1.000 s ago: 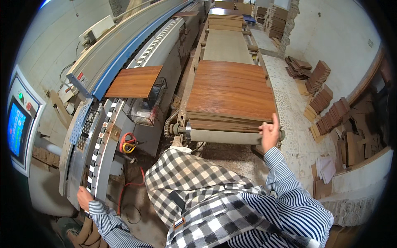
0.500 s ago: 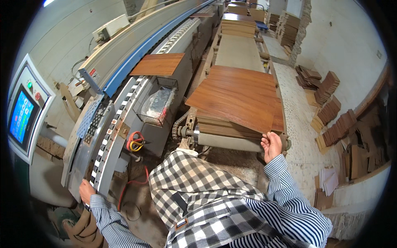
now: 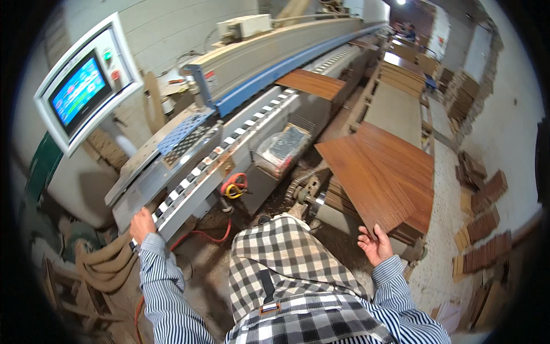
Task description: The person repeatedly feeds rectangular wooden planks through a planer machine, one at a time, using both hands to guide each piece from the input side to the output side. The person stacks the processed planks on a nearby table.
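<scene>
My right hand (image 3: 376,245) pinches the near corner of a reddish-brown wood-grain panel (image 3: 366,182), thumb on top. That panel lies skewed over a stack of similar panels (image 3: 415,172) on a roller conveyor. My left hand (image 3: 143,226) is closed at the near end of the machine's metal table (image 3: 130,212), its fingers curled over the edge and partly hidden. Another brown panel (image 3: 312,83) sits farther along the machine, on the black-and-white feed track (image 3: 229,139) beside the blue beam.
A control screen (image 3: 79,92) stands at the left. A wire basket (image 3: 282,150) and red-and-yellow cable loops (image 3: 235,187) hang on the machine's side. A red hose (image 3: 213,236) runs across the floor. Several stacks of brown boards (image 3: 484,255) line the right wall.
The top panel has swung round on its stack, its near corner still at my right hand. My left hand stays at the table end. The whole view has shifted toward the left.
</scene>
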`<state>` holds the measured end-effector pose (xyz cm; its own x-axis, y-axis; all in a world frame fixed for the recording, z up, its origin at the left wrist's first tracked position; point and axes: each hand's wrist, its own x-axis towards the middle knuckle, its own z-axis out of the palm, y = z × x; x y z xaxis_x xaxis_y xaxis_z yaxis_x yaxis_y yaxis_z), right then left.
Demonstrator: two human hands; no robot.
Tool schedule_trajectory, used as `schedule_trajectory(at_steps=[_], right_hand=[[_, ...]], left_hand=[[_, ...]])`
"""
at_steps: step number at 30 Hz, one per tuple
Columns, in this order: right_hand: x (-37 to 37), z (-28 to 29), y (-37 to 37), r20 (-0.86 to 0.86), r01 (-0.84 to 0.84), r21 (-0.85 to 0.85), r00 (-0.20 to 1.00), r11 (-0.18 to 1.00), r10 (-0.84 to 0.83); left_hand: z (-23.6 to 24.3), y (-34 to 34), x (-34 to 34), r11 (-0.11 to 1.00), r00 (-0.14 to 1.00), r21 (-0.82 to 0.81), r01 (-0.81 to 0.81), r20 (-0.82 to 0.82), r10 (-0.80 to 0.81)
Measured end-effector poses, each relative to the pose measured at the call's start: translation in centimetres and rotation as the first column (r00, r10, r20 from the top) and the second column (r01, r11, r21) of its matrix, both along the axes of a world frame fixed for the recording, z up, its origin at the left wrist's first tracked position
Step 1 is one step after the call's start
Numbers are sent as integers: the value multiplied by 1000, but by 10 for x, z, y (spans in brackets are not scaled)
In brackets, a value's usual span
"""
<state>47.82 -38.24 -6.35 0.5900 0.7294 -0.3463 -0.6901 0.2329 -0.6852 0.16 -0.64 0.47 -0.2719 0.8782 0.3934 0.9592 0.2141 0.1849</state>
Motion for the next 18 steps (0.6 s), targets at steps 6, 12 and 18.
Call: schedule_trajectory(at_steps=[6,12,18], right_hand=[[4,-24,13,187,82,-13,979,997,-79],[-4,-18,25,168,-94,137,983,986,70],[-60,28,104,257,-331,137,922,934,289]], left_hand=[[1,3,10,999,999,38,-36,36,35],[6,-6,7,995,998,87,-40,51,36],[9,-4,11,997,997,73,-16,76,11]])
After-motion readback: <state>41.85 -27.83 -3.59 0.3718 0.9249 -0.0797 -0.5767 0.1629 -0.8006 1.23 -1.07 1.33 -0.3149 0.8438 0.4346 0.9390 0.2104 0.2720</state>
